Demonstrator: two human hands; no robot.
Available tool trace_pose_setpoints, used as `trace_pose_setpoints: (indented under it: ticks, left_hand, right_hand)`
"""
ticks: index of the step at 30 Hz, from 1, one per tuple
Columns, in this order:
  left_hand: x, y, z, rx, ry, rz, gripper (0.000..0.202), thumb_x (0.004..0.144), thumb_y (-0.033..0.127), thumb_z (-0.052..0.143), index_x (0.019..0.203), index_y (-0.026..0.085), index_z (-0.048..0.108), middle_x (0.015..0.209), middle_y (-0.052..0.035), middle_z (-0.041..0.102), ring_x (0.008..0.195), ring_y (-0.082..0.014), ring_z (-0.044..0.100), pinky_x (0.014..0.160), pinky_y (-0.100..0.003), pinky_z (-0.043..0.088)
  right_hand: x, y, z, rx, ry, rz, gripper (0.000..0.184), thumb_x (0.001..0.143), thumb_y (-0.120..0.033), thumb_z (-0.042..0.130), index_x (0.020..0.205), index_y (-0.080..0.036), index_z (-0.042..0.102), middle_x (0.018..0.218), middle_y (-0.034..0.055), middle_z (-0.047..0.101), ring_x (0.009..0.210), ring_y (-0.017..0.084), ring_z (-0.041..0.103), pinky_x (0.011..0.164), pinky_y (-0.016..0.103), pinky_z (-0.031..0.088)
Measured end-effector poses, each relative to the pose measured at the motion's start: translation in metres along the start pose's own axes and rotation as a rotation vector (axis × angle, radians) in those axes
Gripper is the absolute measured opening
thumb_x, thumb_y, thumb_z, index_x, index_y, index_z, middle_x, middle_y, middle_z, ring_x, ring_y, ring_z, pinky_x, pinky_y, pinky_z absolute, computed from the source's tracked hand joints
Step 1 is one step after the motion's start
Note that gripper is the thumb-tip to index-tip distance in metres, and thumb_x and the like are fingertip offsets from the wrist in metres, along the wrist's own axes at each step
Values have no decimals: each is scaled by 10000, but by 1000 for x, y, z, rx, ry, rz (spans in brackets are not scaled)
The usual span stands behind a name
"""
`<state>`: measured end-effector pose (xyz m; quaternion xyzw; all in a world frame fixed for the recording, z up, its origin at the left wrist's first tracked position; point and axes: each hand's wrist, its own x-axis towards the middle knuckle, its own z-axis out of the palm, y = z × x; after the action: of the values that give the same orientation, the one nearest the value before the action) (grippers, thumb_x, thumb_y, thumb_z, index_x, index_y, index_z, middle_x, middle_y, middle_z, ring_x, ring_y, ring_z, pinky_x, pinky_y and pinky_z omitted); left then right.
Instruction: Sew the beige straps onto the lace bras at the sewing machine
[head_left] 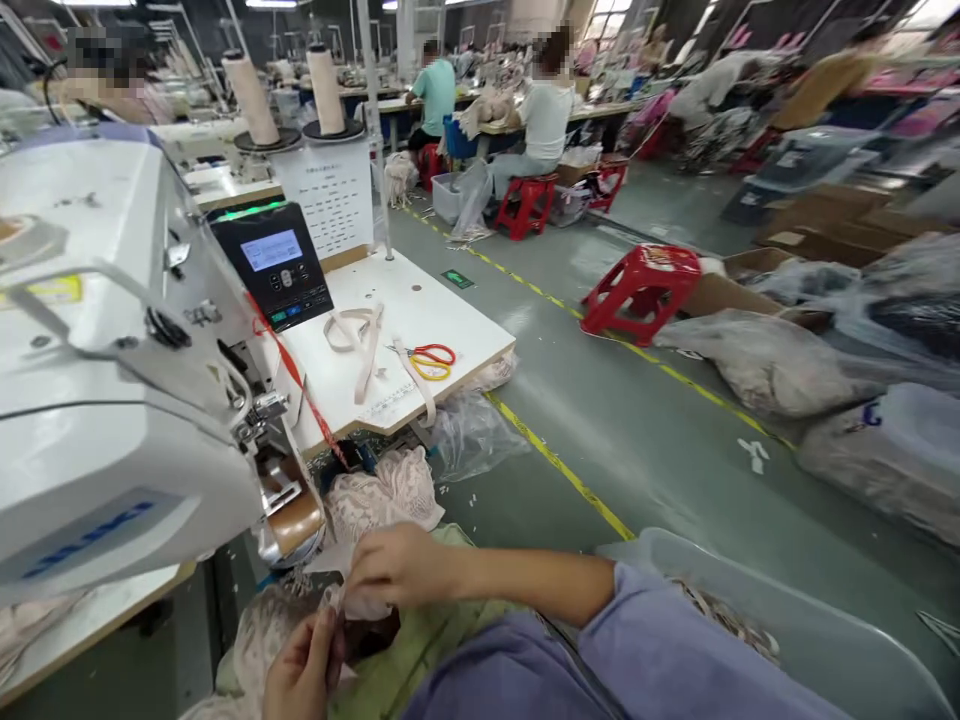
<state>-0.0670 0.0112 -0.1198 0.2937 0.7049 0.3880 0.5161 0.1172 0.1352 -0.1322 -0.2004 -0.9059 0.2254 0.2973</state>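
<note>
My left hand (306, 655) is low in the view, thumb and fingers pinched on the edge of a pale lace bra piece (336, 598). Just above and to the right, my right hand (405, 568) is closed on the same pale fabric, its fingers bent downward. More lace bra cups (382, 495) hang beside the sewing machine's arm, above my right hand. Another bunch of pale lace (262, 630) lies left of my hands. The white sewing machine (120, 400) stands on the left, its working end (289, 500) close to the fabric.
On the white table (442, 310) lie scissors (431, 362) with red and yellow handles and elastic strips (367, 360). A control panel (274, 260) and thread cones (325, 90) stand behind. A plastic bin (787, 570) is at my right; a red stool (641, 290) stands beyond.
</note>
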Motion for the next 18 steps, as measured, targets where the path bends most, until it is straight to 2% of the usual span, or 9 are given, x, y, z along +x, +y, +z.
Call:
trace_pose_setpoints:
  ticks: [2, 4, 5, 7, 9, 11, 14, 18]
  left_hand:
    - [5, -4, 3, -80, -32, -60, 578, 629, 744, 707, 626, 180, 575, 552, 31, 478, 505, -108, 354, 480, -227, 322]
    - [2, -3, 7, -93, -26, -52, 557, 661, 720, 707, 653, 176, 586, 571, 32, 484, 524, -103, 356, 499, -217, 322]
    - [0, -1, 9, -90, -20, -29, 543, 683, 704, 704, 658, 174, 586, 578, 32, 487, 534, -101, 357, 508, -213, 320]
    - [-6, 2, 14, -84, -8, 26, 527, 717, 682, 693, 653, 170, 583, 582, 31, 486, 549, -100, 360, 526, -209, 318]
    - [-10, 3, 17, -90, -2, 39, 533, 728, 682, 681, 637, 167, 580, 577, 28, 483, 543, -98, 352, 528, -213, 314]
    - [-13, 3, 19, -107, 16, -4, 544, 716, 698, 677, 643, 166, 591, 577, 24, 487, 537, -101, 358, 522, -219, 313]
    - [-14, 2, 21, -142, 55, -55, 559, 675, 721, 690, 672, 167, 611, 587, 21, 497, 525, -105, 363, 517, -226, 303]
    - [-15, 3, 25, -157, 101, -46, 547, 685, 712, 680, 649, 174, 586, 590, 22, 493, 520, -105, 355, 517, -227, 290]
  right_hand:
    - [1, 34, -40, -92, 90, 261, 251, 987, -348, 479, 1023, -223, 694, 995, 16, 719, 925, 135, 654, 780, 236, 494]
    - [9, 72, -85, -291, 222, 569, 315, 974, -400, 495, 1156, -187, 638, 1140, 93, 680, 1068, 222, 610, 898, 334, 482]
    - [15, 91, -104, -393, 240, 687, 392, 960, -427, 512, 1235, -158, 588, 1223, 140, 640, 1124, 265, 576, 930, 381, 468]
    - [29, 125, -130, -531, 150, 818, 497, 936, -420, 551, 1321, -110, 513, 1308, 199, 572, 1180, 310, 525, 959, 404, 434]
    - [42, 147, -141, -531, 88, 826, 376, 923, -329, 564, 1217, -95, 584, 1215, 202, 617, 1111, 308, 556, 915, 376, 432]
    - [56, 159, -145, -503, 66, 807, 230, 935, -260, 514, 1048, -115, 652, 1065, 168, 670, 988, 272, 600, 830, 328, 436]
    - [92, 168, -151, -478, 116, 797, 279, 971, -250, 404, 936, -140, 658, 981, 137, 681, 895, 238, 607, 743, 292, 414]
    - [157, 180, -170, -385, 189, 784, 392, 1019, -297, 265, 1051, -139, 622, 1047, 121, 676, 944, 222, 591, 756, 278, 400]
